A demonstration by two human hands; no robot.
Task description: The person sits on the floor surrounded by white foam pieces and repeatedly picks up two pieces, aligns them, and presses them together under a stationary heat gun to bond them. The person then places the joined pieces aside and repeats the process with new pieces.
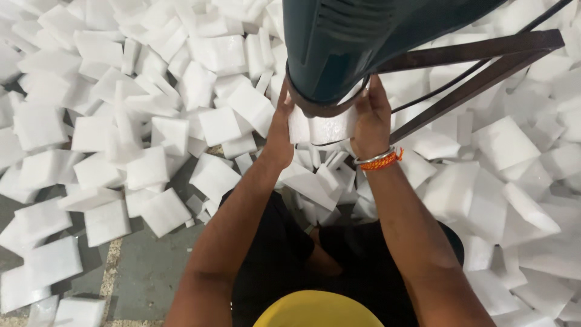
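White foam fills nearly the whole view: a loose heap of cut white foam blocks [151,121] covers the grey concrete floor [157,260] on every side of the seated person. Both hands are raised to one white rectangular foam piece [324,128], held up against the lower rim of a dark teal machine housing [357,42] that hangs from a brown metal frame [484,48]. The left hand [279,130] closes its grip on the piece's left end, fingers hidden behind the foam and rim; the right hand [370,118] grips the right end, fingers spread up along the housing, with a silver bangle and orange thread [380,160] at the wrist. The piece's long axis runs left to right across the view, roughly level, its broad pale face turned toward the camera and its upper edge tucked under the rim. As a judgement, the main risk is to the fingers: they sit touching the machine's rim, so a slip of the soft foam could carry them into whatever works inside, which cannot be seen. Uneven pressure from the two hands could also tilt the piece and skew it. A black cable [448,85] trails just beside the right hand and could snag.
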